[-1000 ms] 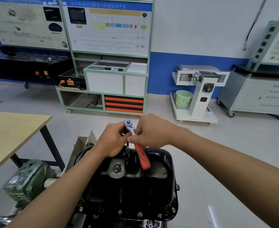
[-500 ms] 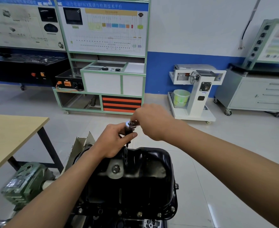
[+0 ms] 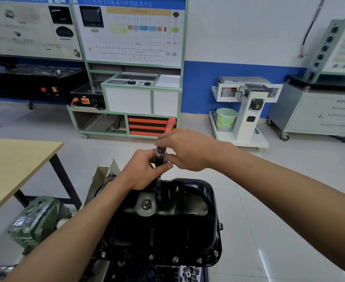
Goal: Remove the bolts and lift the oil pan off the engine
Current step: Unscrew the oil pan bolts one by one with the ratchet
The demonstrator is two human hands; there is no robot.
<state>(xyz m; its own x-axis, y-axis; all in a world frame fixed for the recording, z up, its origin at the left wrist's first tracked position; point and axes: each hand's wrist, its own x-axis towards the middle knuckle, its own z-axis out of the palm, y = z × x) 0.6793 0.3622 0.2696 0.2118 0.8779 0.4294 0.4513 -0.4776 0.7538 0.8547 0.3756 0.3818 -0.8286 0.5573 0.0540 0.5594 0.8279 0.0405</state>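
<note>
I see my left hand point(image 3: 144, 170) pinching the dark socket extension point(image 3: 159, 159) at the far edge of the black oil pan point(image 3: 177, 220) atop the engine point(image 3: 188, 271), while my right hand point(image 3: 188, 149), fingers curled, apparently grips the orange-handled ratchet point(image 3: 170, 124).

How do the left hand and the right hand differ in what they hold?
The left hand grips the black socket shaft under the head of the wrench; the right hand holds the wrench's orange handle. The left hand sits lower, close to the oil pan; the right hand is higher. Both are on the same tool at the pan's far edge.
</note>
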